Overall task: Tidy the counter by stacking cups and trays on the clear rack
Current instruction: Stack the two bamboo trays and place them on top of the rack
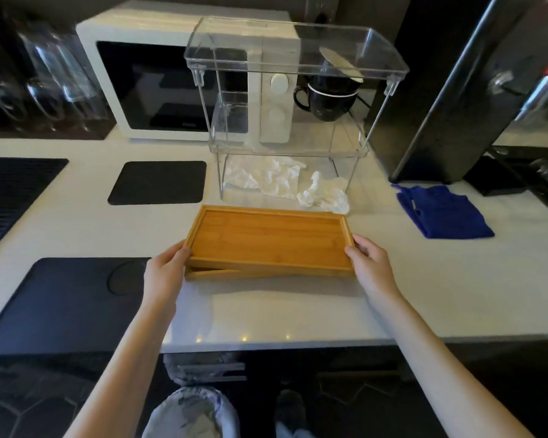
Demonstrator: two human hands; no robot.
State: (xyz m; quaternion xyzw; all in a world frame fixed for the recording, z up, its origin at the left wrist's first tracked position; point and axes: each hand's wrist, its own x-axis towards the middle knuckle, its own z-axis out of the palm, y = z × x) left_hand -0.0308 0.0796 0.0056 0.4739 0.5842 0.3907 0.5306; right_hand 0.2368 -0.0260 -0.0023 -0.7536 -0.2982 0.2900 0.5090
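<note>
Two wooden trays (pixel 268 240) lie stacked on the white counter, the upper one slightly askew on the lower. My left hand (pixel 166 270) grips the stack's left end and my right hand (pixel 369 263) grips its right end. Behind them stands the clear two-tier rack (pixel 293 55), its top shelf bare. On its middle shelf sit two black cups (pixel 328 98) nested one in the other. Crumpled white paper (pixel 285 181) lies under the rack and spills out to the right.
A white microwave (pixel 171 80) stands behind the rack. Black mats (pixel 157 182) (pixel 64 306) lie to the left, a folded blue cloth (pixel 442 210) to the right. A tall black appliance (pixel 450 90) rises at the right. Glass jugs (pixel 45 77) stand far left.
</note>
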